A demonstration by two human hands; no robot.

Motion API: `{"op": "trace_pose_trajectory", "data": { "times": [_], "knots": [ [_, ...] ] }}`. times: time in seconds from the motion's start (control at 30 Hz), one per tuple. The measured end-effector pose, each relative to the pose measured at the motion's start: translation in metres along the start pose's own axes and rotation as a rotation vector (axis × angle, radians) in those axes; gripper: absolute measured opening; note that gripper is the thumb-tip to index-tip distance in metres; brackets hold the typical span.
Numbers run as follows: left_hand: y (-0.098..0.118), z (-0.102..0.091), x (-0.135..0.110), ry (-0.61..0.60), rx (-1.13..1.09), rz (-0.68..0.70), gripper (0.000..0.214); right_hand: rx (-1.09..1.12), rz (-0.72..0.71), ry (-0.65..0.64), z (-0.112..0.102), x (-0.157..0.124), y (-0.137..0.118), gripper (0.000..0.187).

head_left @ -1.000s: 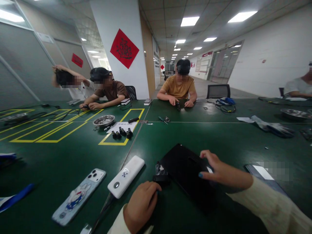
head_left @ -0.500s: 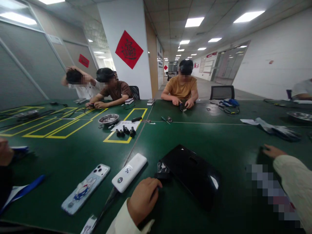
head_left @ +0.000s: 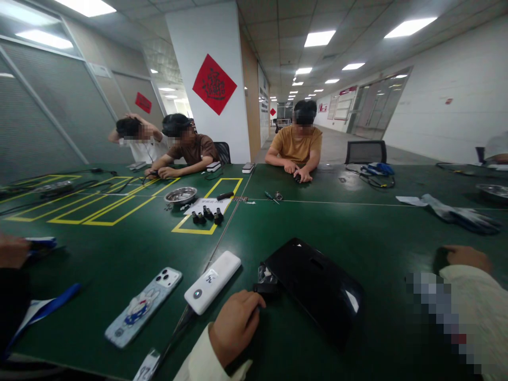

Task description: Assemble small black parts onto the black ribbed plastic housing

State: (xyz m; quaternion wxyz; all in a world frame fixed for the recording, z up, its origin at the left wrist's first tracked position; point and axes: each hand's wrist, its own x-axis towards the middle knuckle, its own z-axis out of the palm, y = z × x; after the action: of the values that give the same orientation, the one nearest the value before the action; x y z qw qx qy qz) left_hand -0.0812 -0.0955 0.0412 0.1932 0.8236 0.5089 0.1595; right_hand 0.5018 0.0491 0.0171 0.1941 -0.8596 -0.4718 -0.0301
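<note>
The blk panel lies on the green table in front, prob b/c it sits steady there. L hand has its fingers curled close together nr a small blk part; can't tell if it grips. R hand is bent, well apart from the panel; can't see if it holds smth. Panel's L edge is tight by the part; R edge has lots of room. White power bank sits close, prob so its cord can reach.

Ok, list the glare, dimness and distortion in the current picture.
Head view: white glare on the glossy black panel, whose lower edge melts into the dim green table; ceiling lights blown out; white pillar leaning, probably wide-lens distortion; pixel blocks hiding something beside the right sleeve.
</note>
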Motion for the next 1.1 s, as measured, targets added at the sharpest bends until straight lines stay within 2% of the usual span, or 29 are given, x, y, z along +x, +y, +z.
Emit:
{"op": "trace_pose_trajectory", "data": {
  "times": [0.1,0.17,0.23,0.3,0.33,0.4,0.43,0.47,0.57,0.6,0.67,0.73,0.8,0.9,0.97,1.03,1.1],
  "knots": [
    [0.000,0.000,0.000,-0.014,0.001,-0.004,0.025,0.063,0.150,-0.032,-0.015,-0.003,-0.012,0.036],
    [-0.002,0.001,0.000,-0.029,0.011,-0.013,0.025,0.134,0.185,-0.020,-0.027,-0.002,-0.030,0.028],
    [-0.003,0.003,0.000,-0.050,0.023,-0.025,0.025,0.238,0.160,0.008,-0.038,-0.003,-0.058,0.020],
    [-0.004,0.004,0.001,-0.061,0.037,-0.034,0.025,0.378,0.073,0.009,-0.048,-0.010,-0.094,0.033],
    [-0.004,0.004,0.001,-0.063,0.044,-0.039,0.025,0.460,0.009,-0.008,-0.052,-0.019,-0.114,0.042],
    [-0.004,0.004,0.001,-0.063,0.056,-0.050,0.025,0.643,-0.168,-0.077,-0.060,-0.049,-0.153,0.048],
    [-0.004,0.004,0.001,-0.060,0.059,-0.053,0.025,0.850,-0.313,-0.199,-0.065,-0.070,-0.171,0.051],
    [-0.004,0.004,0.002,-0.058,0.058,-0.055,0.026,0.957,-0.432,-0.289,-0.069,-0.095,-0.187,0.051],
    [-0.005,0.004,0.003,-0.053,0.057,-0.050,0.026,0.881,-0.831,-0.415,-0.081,-0.179,-0.219,0.032],
    [-0.005,0.005,0.004,-0.048,0.062,-0.055,0.026,0.841,-0.990,-0.484,-0.082,-0.206,-0.226,0.031],
    [-0.007,0.006,0.005,-0.026,0.076,-0.084,0.026,0.780,-1.290,-0.692,-0.075,-0.256,-0.235,0.038],
    [-0.008,0.008,0.005,0.002,0.088,-0.125,0.026,0.743,-1.460,-0.845,-0.056,-0.292,-0.241,0.041],
    [-0.009,0.008,0.005,0.021,0.094,-0.143,0.027,0.636,-1.591,-0.904,-0.030,-0.315,-0.245,0.039],
    [-0.008,0.008,0.003,0.041,0.102,-0.117,0.027,0.466,-1.653,-0.840,0.004,-0.332,-0.248,0.036],
    [-0.007,0.007,0.003,0.038,0.102,-0.102,0.026,0.427,-1.635,-0.807,0.014,-0.335,-0.247,0.037],
    [-0.005,0.007,0.003,0.038,0.104,-0.105,0.026,0.407,-1.618,-0.814,0.013,-0.335,-0.246,0.039],
    [-0.003,0.005,0.003,0.075,0.118,-0.111,0.024,0.389,-1.617,-0.861,0.003,-0.331,-0.245,0.040]
  ]
}}
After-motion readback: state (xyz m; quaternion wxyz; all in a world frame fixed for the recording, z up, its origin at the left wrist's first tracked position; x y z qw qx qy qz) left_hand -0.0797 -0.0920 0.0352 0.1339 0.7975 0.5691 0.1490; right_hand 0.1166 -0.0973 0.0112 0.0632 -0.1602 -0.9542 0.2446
